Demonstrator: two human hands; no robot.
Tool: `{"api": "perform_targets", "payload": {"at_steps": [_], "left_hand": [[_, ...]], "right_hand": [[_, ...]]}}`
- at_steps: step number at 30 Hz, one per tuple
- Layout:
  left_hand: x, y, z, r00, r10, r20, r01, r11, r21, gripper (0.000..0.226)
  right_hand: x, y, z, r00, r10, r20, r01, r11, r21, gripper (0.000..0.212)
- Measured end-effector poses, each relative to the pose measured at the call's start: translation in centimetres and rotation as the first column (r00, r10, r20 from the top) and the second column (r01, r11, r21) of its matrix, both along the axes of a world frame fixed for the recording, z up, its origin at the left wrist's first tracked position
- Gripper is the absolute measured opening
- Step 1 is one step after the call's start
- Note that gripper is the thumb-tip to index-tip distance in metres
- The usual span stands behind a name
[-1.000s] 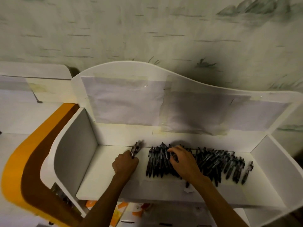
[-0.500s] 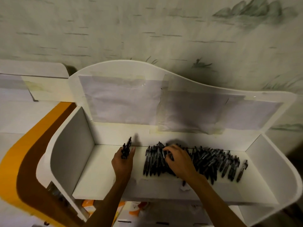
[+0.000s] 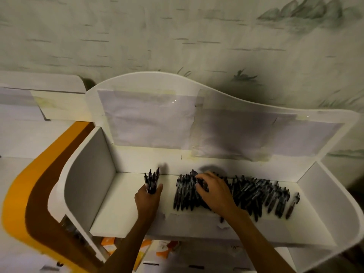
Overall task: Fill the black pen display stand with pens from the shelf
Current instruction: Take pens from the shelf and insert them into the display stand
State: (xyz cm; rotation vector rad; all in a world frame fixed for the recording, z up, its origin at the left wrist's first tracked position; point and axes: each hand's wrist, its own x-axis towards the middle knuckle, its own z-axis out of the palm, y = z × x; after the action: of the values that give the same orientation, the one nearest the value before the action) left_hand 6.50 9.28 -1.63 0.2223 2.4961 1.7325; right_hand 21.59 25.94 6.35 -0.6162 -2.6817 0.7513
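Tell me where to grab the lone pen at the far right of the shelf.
Pinch the lone pen mid-barrel from above. It lies flat on the shelf, slightly apart from the pile, so both its long sides look free for a finger and thumb.

Smooth matt white laminate shelf [image 3: 126, 203], glossy black plastic pens [image 3: 256, 194] on the shelf, creased matt paper sheets [image 3: 149, 119] under shiny tape on its back panel

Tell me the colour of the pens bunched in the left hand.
Black, like the pile; the bunch of pens shows best in the head view.
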Motion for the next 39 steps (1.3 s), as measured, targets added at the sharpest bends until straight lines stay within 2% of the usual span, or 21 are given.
{"api": "perform_targets", "payload": {"at_steps": [4, 7, 10, 14, 16, 19, 22, 25, 28, 30, 33, 39], "left_hand": [[-0.4, -0.6, 1.9, 0.999, 0.010, 0.036, -0.008, 0.999, -0.045, 0.017], [-0.6, -1.4, 5.3, 0.996, -0.022, 0.092, 0.019, 0.999, 0.029, 0.021], [-0.9, -3.0, 9.7, 0.989, -0.103, 0.109, 0.088, 0.987, 0.134, 0.037], [-1.2, -6.4, 15.2, 0.996, -0.074, 0.059, 0.067, 0.991, 0.114, 0.036], [-1.5, -8.9, 17.4, 0.995, -0.078, 0.067, 0.066, 0.983, 0.172, 0.038], [-2.0, -13.6, 20.3, 0.984, -0.157, 0.087, 0.123, 0.945, 0.304, 0.037], [-2.9, -18.7, 22.2, 0.981, -0.160, 0.112, 0.103, 0.909, 0.403, 0.040], [-4.4, -25.2, 23.1, 0.990, -0.109, 0.092, 0.065, 0.916, 0.397, 0.042], [-6.2, -33.5, 23.4, 0.993, -0.089, 0.083, 0.040, 0.884, 0.465, 0.031], [-6.7, -35.8, 23.6, 0.992, -0.090, 0.086, 0.036, 0.868, 0.495, 0.027], [-8.2, -43.7, 24.1, 0.997, -0.061, 0.044, 0.031, 0.868, 0.496, 0.022], [-11.1, -56.2, 25.2, 0.995, 0.103, -0.014, -0.084, 0.875, 0.476, 0.026]], "right_hand": [[-1.0, -0.8, 1.3, 0.999, 0.029, -0.025, -0.029, 1.000, 0.001, 0.031], [-2.3, -1.7, 2.7, 0.995, 0.082, -0.063, -0.084, 0.996, -0.026, 0.030], [-4.5, -3.2, 4.6, 0.988, 0.128, -0.090, -0.133, 0.990, -0.046, 0.031], [-7.9, -5.9, 7.5, 0.970, 0.190, -0.155, -0.197, 0.980, -0.035, 0.031], [-9.4, -7.7, 8.9, 0.951, 0.241, -0.193, -0.246, 0.969, 0.002, 0.031], [-11.9, -11.3, 11.1, 0.918, 0.315, -0.240, -0.318, 0.948, 0.026, 0.031], [-14.2, -15.6, 12.9, 0.892, 0.364, -0.270, -0.367, 0.929, 0.040, 0.030], [-16.5, -21.4, 14.8, 0.859, 0.418, -0.295, -0.417, 0.906, 0.071, 0.028], [-18.9, -28.5, 16.6, 0.828, 0.460, -0.320, -0.446, 0.887, 0.121, 0.026], [-19.6, -30.3, 17.3, 0.830, 0.448, -0.331, -0.438, 0.892, 0.109, 0.025], [-21.8, -37.6, 18.1, 0.811, 0.471, -0.347, -0.453, 0.881, 0.137, 0.025], [-26.1, -48.7, 18.0, 0.815, 0.484, -0.320, -0.449, 0.875, 0.181, 0.027]]}}
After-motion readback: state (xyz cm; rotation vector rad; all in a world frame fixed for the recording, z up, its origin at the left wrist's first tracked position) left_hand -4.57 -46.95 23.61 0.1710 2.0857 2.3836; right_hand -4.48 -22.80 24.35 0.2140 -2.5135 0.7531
